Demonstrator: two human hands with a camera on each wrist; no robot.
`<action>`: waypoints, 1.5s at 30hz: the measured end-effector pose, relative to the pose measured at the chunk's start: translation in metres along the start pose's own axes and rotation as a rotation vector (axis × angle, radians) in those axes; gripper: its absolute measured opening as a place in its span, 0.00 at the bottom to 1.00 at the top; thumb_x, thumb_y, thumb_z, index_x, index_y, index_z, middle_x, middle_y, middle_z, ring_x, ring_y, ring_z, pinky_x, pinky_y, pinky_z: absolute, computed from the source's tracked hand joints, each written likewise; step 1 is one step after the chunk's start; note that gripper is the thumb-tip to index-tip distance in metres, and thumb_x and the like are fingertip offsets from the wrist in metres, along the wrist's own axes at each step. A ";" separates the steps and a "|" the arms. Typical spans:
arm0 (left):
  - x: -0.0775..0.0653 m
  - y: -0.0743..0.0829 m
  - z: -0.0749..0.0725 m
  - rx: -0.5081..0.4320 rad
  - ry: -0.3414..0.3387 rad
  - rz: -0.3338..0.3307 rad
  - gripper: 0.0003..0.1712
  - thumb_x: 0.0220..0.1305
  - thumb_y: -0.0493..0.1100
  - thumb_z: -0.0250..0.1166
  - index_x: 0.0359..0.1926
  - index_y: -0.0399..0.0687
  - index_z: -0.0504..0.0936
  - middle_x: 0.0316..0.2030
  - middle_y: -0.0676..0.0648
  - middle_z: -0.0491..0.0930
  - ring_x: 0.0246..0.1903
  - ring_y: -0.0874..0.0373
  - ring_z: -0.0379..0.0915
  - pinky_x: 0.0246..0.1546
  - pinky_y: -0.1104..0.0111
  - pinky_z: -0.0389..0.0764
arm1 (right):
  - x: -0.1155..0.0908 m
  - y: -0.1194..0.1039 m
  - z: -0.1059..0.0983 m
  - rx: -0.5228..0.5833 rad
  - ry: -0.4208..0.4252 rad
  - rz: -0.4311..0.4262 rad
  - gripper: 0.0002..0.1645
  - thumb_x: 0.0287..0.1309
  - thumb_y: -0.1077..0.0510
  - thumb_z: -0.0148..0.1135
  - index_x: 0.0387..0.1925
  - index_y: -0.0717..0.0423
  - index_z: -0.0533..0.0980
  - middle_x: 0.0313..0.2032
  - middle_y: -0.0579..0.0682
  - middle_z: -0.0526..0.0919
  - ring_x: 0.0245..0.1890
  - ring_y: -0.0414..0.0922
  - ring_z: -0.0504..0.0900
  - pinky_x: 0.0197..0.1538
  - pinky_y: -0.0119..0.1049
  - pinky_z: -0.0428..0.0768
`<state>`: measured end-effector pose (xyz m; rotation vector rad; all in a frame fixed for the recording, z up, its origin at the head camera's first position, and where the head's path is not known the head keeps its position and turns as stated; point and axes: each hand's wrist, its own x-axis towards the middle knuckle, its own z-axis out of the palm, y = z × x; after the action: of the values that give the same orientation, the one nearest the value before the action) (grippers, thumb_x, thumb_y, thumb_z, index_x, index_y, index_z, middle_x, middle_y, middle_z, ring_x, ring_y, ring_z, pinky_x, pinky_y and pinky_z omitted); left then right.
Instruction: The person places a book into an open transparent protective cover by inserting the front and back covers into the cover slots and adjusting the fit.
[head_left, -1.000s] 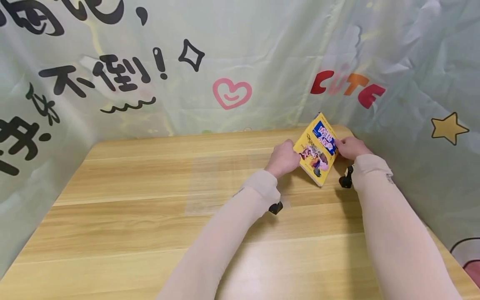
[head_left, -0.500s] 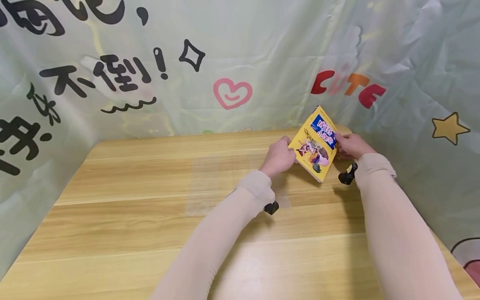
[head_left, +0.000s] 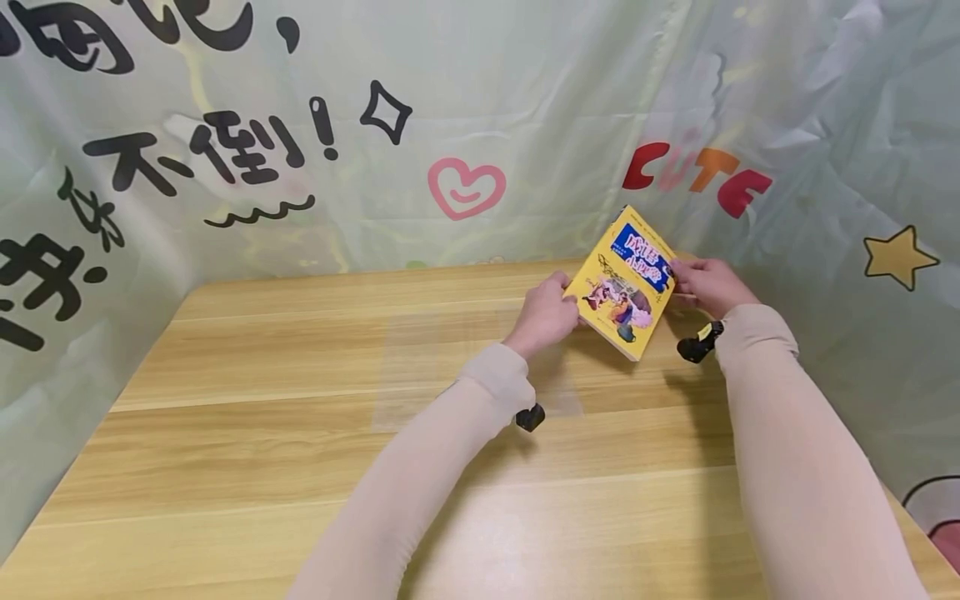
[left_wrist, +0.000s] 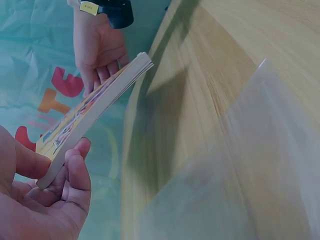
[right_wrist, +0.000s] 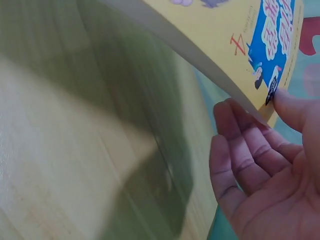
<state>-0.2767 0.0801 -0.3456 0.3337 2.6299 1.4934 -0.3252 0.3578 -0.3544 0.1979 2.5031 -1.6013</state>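
Note:
A yellow paperback book (head_left: 624, 283) with a blue title panel and a cartoon picture is held tilted above the far right of the table, cover toward the head camera. My left hand (head_left: 544, 315) pinches its left corner; the left wrist view shows the thumb on the cover and curled fingers (left_wrist: 75, 172) underneath. At the opposite corner, my right hand (head_left: 708, 285) grips the book, thumb on the cover and fingers (right_wrist: 245, 145) behind it. The book's page edges (left_wrist: 100, 115) face the left wrist camera, and its shadow falls on the wood below.
A clear plastic sheet (head_left: 412, 367) lies flat on the wooden table (head_left: 247, 467), partly under the left forearm. Printed cloth walls (head_left: 465, 100) stand along the back and both sides. Each wrist carries a small black camera (head_left: 699, 342).
Both hands have lifted the book a little and shifted it left. Its cover has turned more toward the head camera, and the left arm has moved left.

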 end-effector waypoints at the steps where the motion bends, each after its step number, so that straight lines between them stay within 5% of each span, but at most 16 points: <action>1: -0.001 -0.001 -0.001 -0.002 -0.002 0.004 0.08 0.71 0.37 0.52 0.48 0.46 0.73 0.28 0.50 0.78 0.24 0.62 0.76 0.22 0.75 0.75 | -0.001 -0.001 0.000 0.002 0.012 -0.005 0.43 0.69 0.40 0.46 0.66 0.72 0.56 0.40 0.43 0.77 0.38 0.37 0.78 0.58 0.48 0.70; 8: -0.007 -0.007 -0.013 -0.085 -0.008 0.007 0.07 0.72 0.37 0.51 0.47 0.46 0.72 0.26 0.47 0.81 0.24 0.58 0.78 0.21 0.74 0.77 | -0.003 -0.012 0.001 0.082 0.065 -0.030 0.30 0.64 0.40 0.54 0.53 0.61 0.65 0.35 0.40 0.79 0.36 0.40 0.77 0.45 0.32 0.78; 15: -0.012 -0.011 -0.024 -0.140 -0.025 -0.018 0.07 0.72 0.38 0.52 0.48 0.45 0.73 0.27 0.45 0.83 0.22 0.60 0.77 0.26 0.68 0.81 | -0.004 -0.024 0.005 0.125 0.076 -0.039 0.29 0.60 0.40 0.59 0.51 0.58 0.66 0.38 0.43 0.79 0.36 0.41 0.78 0.44 0.31 0.79; 22: -0.018 -0.018 -0.036 -0.210 -0.039 -0.052 0.05 0.71 0.36 0.54 0.45 0.42 0.74 0.25 0.45 0.83 0.21 0.59 0.78 0.23 0.73 0.79 | 0.000 -0.030 0.014 0.156 0.059 -0.089 0.28 0.60 0.44 0.61 0.49 0.62 0.67 0.33 0.43 0.82 0.32 0.40 0.80 0.38 0.29 0.80; 36: -0.036 -0.032 -0.056 -0.279 -0.084 -0.089 0.06 0.71 0.35 0.54 0.42 0.39 0.76 0.29 0.42 0.83 0.33 0.46 0.81 0.32 0.65 0.82 | 0.001 -0.051 0.034 -0.037 0.106 -0.120 0.34 0.55 0.37 0.62 0.50 0.59 0.69 0.41 0.48 0.81 0.41 0.46 0.80 0.37 0.26 0.79; 41: -0.042 -0.035 -0.062 -0.270 -0.094 -0.104 0.07 0.71 0.35 0.53 0.42 0.38 0.77 0.28 0.42 0.83 0.31 0.48 0.81 0.38 0.58 0.81 | -0.001 -0.057 0.041 -0.071 0.115 -0.153 0.34 0.56 0.37 0.62 0.49 0.61 0.69 0.42 0.50 0.81 0.39 0.44 0.80 0.37 0.27 0.79; 45: -0.047 -0.037 -0.066 -0.257 -0.107 -0.107 0.08 0.72 0.35 0.52 0.44 0.38 0.77 0.29 0.43 0.83 0.29 0.52 0.80 0.36 0.62 0.82 | 0.000 -0.059 0.045 -0.075 0.123 -0.167 0.33 0.55 0.37 0.62 0.48 0.60 0.70 0.38 0.47 0.82 0.38 0.44 0.80 0.39 0.30 0.79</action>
<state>-0.2488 -0.0051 -0.3443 0.2372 2.3008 1.7002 -0.3339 0.2921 -0.3202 0.0824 2.7336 -1.5955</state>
